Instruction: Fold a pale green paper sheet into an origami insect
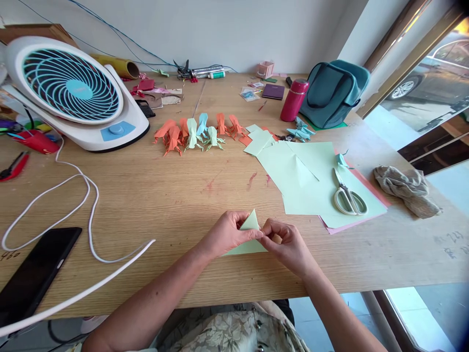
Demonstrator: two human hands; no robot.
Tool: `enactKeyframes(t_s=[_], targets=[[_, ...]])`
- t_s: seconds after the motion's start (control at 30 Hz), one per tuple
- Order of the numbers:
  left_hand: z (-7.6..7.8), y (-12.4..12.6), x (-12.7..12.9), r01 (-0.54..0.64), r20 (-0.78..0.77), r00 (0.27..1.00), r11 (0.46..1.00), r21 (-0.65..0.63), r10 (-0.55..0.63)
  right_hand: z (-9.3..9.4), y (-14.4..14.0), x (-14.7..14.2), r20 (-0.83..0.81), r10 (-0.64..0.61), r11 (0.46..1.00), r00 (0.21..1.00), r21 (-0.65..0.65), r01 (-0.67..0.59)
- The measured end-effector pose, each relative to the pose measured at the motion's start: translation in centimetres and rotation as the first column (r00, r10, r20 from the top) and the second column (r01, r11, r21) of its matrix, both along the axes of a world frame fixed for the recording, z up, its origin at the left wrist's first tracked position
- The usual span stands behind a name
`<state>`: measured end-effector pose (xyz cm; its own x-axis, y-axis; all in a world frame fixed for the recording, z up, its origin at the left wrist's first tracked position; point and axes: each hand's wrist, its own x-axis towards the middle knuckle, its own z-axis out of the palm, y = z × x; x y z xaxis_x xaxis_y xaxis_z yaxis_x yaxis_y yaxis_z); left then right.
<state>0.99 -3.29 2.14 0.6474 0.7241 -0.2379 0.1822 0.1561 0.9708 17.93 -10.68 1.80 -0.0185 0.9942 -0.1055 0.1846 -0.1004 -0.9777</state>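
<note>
A pale green folded paper piece (250, 224) lies on the wooden table (154, 195) near its front edge, one triangular point standing up. My left hand (227, 233) pinches it from the left. My right hand (286, 243) pinches it from the right, fingertips meeting the left hand's at the fold. Part of the paper is hidden under both hands.
A stack of pale green sheets (304, 176) with white scissors (348, 196) lies to the right. Several folded paper figures (198, 132) stand farther back. A fan (73, 90), white cable (88, 205), black phone (36, 271), red bottle (294, 99), teal bag (333, 93) and rag (406, 188) surround them.
</note>
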Motion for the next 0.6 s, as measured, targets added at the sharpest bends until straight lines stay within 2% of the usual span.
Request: enactKeyframes(t_s=[0.23,0.43,0.53,0.6], targets=[[0.8,0.2,0.1,-0.048,-0.027,0.999,0.999,-0.022,0.047,-0.2,-0.2,0.3,0.101,0.032,0.998,0.994,0.049,-0.037],[1.8,1.8,0.2,-0.128,0.034,0.991,0.991,0.035,0.127,-0.1,-0.3,0.2,0.083,0.072,0.997,0.994,0.034,-0.075],[3.1,2.7,0.2,-0.221,0.126,0.969,0.975,0.04,0.214,-0.2,-0.3,0.3,0.093,0.097,0.994,0.991,0.037,-0.101],[4.8,2.4,-0.2,-0.338,0.202,0.928,0.937,0.095,0.314,-0.3,-0.1,0.5,0.056,0.1,0.995,0.993,0.014,-0.101]])
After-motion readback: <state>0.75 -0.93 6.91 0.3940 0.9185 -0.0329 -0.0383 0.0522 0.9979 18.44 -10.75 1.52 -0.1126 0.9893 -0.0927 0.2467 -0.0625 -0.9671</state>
